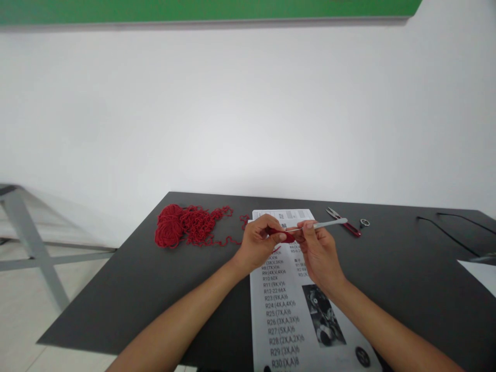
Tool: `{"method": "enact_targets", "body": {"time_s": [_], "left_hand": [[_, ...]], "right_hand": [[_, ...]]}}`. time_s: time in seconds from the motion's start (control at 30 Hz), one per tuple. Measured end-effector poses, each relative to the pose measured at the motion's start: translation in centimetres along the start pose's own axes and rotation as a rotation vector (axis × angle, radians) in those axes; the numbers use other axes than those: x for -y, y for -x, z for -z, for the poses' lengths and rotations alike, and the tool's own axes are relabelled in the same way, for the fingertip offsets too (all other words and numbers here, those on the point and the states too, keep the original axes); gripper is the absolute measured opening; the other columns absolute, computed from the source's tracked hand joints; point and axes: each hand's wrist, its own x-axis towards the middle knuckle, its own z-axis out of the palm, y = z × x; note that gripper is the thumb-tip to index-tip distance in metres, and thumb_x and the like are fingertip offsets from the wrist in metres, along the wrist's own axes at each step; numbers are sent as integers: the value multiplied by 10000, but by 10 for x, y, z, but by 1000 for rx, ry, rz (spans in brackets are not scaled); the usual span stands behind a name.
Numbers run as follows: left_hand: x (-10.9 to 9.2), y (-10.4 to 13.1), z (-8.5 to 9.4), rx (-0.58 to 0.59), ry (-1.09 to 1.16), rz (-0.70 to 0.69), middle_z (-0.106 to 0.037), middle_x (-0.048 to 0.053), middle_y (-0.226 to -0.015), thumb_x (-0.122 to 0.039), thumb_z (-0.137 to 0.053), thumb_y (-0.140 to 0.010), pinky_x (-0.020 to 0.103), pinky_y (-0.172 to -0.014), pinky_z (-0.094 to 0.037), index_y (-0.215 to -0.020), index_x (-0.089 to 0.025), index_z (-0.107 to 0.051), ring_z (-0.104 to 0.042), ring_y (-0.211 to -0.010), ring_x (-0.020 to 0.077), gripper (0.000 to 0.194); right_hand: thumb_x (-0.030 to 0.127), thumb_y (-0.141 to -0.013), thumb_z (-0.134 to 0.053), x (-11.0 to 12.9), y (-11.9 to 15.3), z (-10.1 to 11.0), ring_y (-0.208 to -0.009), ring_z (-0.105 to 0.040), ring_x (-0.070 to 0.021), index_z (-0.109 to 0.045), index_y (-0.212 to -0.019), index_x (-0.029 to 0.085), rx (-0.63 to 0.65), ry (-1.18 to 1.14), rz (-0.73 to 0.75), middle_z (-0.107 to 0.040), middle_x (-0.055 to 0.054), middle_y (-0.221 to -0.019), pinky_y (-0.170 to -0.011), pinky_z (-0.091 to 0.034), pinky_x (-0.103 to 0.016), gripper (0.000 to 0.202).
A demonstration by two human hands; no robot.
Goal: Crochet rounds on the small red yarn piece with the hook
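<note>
My left hand point(259, 242) is closed, pinching a small red crocheted piece point(285, 237) over the printed sheet. From the right, my right hand point(318, 248) grips a crochet hook point(330, 223) with a pale grey handle. The hook's thin metal shaft points left and meets the crocheted piece; its tip is too small to make out. On the left part of the table lies a red yarn ball point(169, 227), with a heap of loose, kinked yarn point(198, 225) beside it. A strand trails from the heap toward my left hand.
Under my hands lies a printed pattern sheet point(277, 310) with rows of text and a dark photo. Red-handled snips point(351, 228) and a small ring-topped object point(364, 223) lie beyond my right hand. Black glasses point(451, 237) and white paper point(480, 276) rest at the table's right.
</note>
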Motion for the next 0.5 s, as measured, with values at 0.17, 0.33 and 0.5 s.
{"method": "enact_targets", "body": {"time_s": [0.17, 0.33, 0.5], "left_hand": [[0, 0, 1, 7, -19, -14, -618, 0, -738, -346, -859, -768, 277, -657, -458, -747, -161, -682, -574, -698, 128, 256], [1, 0, 1, 5, -10, 14, -613, 0, -732, -364, -864, -760, 271, -643, -460, -731, -158, -682, -575, -695, 124, 276], [3, 0, 2, 15, 45, 29, -610, 2, -740, -359, -872, -750, 261, -624, -485, -727, -153, -685, -582, -686, 117, 280]], "right_hand": [[512, -912, -694, -2, -2, 5, -753, -742, -197, -660, -904, 235, 13, 59, 37, -780, -11, -790, -717, -583, -345, 278], [527, -924, -670, -3, -6, 12, -767, -742, -199, -636, -913, 239, 37, 172, 87, -787, -25, -828, -735, -587, -350, 290], [509, -957, -633, -3, -7, 15, -759, -747, -197, -625, -899, 240, 91, 192, 105, -793, -27, -841, -759, -595, -366, 276]]}}
